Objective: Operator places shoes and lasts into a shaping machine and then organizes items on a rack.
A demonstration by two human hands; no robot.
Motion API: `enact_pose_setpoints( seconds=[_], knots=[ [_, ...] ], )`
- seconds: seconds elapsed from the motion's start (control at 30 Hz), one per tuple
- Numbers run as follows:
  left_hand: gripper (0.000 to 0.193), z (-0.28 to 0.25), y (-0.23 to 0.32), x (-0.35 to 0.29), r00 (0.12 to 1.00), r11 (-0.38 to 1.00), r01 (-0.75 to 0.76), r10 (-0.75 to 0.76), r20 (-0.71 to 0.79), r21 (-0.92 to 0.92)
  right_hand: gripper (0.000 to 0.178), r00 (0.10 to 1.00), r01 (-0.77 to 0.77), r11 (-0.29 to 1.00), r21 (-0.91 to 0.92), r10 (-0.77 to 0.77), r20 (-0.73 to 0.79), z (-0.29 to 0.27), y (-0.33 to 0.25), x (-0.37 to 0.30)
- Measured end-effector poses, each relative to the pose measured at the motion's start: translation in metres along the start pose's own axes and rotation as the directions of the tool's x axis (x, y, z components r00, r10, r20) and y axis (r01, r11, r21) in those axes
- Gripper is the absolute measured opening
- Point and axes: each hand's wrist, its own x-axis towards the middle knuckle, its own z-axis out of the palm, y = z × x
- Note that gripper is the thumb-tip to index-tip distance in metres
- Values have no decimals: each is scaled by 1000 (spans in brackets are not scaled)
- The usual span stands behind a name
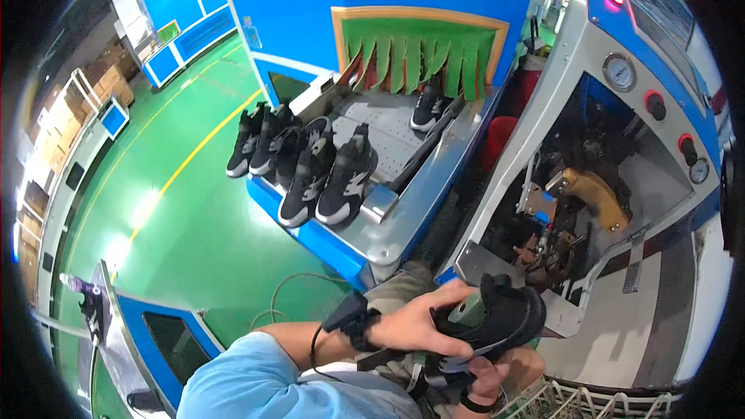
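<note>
A black sneaker (pixel 515 323) is held low in front of me between both hands, with a green piece like a shoe last showing in its opening. My left hand (pixel 419 321) wraps over its side, fingers on the upper and thumb along the lower part. Beneath it, my right hand (pixel 490 379) is closed around the other part of the shoe, its fingers partly hidden. A dark strap with a cable circles my left wrist. Several black and white sneakers (pixel 341 178) stand ahead on the conveyor's left edge.
Green strip curtains (pixel 419 50) hang over the blue machine's opening, with another sneaker (pixel 427 107) before them on the conveyor (pixel 376 120). At right, a machine (pixel 543 124) has gauges, red-ringed knobs and a curved yellowish part (pixel 594 194). A white wire basket (pixel 574 402) sits at lower right.
</note>
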Motion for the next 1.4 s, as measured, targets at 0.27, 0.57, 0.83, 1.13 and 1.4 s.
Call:
enact_pose_setpoints(
  seconds=[0.27,0.57,0.83,1.13,1.4],
  knots=[
    [49,-8,-49,-25,629,878,443,-450,634,183,70,908,-395,901,180,413,-73,-47,29,-57],
    [26,41,-10,-10,882,997,65,-36,470,-46,74,878,373,904,-208,-416,-236,-28,-89,-26],
    [23,29,-13,49,937,944,322,-308,163,-68,79,837,300,512,-805,-546,-35,64,-213,23],
    [28,35,-53,107,890,855,451,-451,63,-256,82,932,-185,-240,-953,-352,-93,76,-244,117],
    [29,32,-56,117,889,835,413,-456,-37,-363,66,899,-192,-367,-910,-437,-13,73,-244,148]
  ],
)
